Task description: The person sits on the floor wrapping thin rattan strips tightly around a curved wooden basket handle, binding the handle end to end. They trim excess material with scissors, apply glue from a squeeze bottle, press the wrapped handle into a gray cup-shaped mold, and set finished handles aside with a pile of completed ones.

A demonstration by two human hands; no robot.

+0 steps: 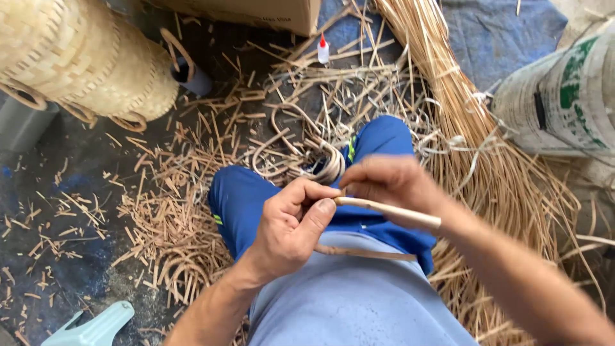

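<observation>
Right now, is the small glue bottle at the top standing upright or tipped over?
Upright. The glue bottle stands on the floor with its red tip pointing up, beside the cardboard box, far from both hands.

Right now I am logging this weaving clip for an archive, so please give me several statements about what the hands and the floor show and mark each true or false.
1. The left hand pinches the end of a pale cane rod with thumb and fingers. True.
2. The right hand rests flat on the floor. False: it is raised over the lap, on the same rod.
3. A small glue bottle with a red tip stands among the cane scraps. True.
4. The woven basket sits on the person's lap. False: it is at the upper left, on the floor.
5. The person's trousers are red. False: they are blue.
</observation>
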